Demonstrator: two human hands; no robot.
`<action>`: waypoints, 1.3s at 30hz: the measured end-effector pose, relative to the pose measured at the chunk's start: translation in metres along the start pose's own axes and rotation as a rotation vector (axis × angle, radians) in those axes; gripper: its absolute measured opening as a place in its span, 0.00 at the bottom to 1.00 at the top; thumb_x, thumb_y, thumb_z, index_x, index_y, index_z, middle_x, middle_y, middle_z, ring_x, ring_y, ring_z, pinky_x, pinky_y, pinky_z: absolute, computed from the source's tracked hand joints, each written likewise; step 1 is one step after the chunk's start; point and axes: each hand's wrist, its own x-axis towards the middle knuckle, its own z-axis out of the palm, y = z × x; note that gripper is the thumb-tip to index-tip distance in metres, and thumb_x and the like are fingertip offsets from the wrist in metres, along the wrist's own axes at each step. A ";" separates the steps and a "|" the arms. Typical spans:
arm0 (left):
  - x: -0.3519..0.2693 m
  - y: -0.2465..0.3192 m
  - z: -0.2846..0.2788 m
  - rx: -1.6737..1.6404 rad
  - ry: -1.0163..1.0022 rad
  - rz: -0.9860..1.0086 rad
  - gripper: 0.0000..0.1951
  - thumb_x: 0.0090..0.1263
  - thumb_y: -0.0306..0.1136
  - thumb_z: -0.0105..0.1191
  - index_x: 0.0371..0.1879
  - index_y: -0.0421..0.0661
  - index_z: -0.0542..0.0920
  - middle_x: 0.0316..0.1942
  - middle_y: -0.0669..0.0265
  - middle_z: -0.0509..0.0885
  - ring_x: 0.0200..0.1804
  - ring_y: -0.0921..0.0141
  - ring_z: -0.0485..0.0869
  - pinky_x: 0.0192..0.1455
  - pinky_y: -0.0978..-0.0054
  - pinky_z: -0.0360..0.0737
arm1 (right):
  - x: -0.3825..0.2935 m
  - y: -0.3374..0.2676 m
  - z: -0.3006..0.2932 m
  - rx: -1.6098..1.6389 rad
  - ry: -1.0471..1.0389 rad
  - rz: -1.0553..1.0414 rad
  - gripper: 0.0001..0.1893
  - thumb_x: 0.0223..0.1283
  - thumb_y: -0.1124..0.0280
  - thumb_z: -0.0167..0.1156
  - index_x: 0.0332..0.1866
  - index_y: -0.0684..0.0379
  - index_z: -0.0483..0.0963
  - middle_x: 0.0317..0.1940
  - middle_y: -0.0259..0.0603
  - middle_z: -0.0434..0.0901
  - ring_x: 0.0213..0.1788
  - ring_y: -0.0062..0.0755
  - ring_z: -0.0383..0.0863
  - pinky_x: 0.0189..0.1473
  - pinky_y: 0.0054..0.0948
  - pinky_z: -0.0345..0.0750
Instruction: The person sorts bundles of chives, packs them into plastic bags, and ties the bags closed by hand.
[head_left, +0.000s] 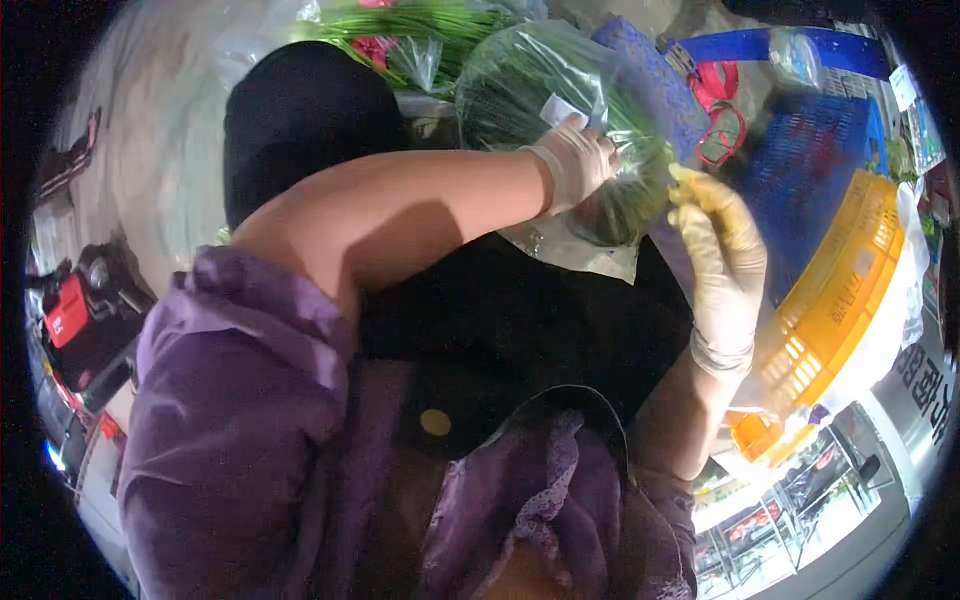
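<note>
A clear plastic bag of long, thin green leaf vegetables lies in front of me, at the top middle of the view. My left hand, in a thin pale glove, reaches across and grips the bag's plastic with curled fingers. A small white label shows just beyond those fingers. At the bag's right edge is my right hand, in a whitish glove yellowed at the fingers. Its fingertips are bent towards each other beside the plastic; whether they pinch any of it is unclear.
More long green stalks with red bands lie at the far side. Right of the bag are a purple-blue textured item, red tape loops, a blue plastic crate and a yellow plastic crate. A red-and-black object stands far left.
</note>
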 end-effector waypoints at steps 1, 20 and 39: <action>0.008 -0.004 0.000 0.054 -0.149 0.031 0.22 0.59 0.31 0.57 0.56 0.50 0.75 0.55 0.62 0.76 0.58 0.64 0.77 0.63 0.57 0.68 | -0.001 0.009 -0.004 0.012 0.007 -0.011 0.11 0.62 0.81 0.58 0.49 0.64 0.77 0.46 0.35 0.81 0.44 0.19 0.76 0.52 0.20 0.73; -0.029 -0.009 -0.071 -0.501 -0.011 -0.136 0.21 0.58 0.42 0.52 0.47 0.45 0.83 0.40 0.55 0.86 0.43 0.57 0.85 0.47 0.62 0.80 | -0.096 -0.027 -0.079 -1.381 0.478 0.187 0.19 0.67 0.64 0.56 0.57 0.64 0.74 0.53 0.48 0.79 0.58 0.41 0.76 0.64 0.34 0.68; -0.337 -0.051 -0.225 -1.187 1.357 -0.234 0.15 0.61 0.38 0.54 0.40 0.40 0.79 0.32 0.61 0.82 0.35 0.66 0.81 0.39 0.69 0.77 | -0.133 0.192 -0.229 -1.571 0.708 -0.699 0.16 0.58 0.54 0.61 0.29 0.57 0.82 0.22 0.44 0.82 0.20 0.42 0.80 0.22 0.37 0.75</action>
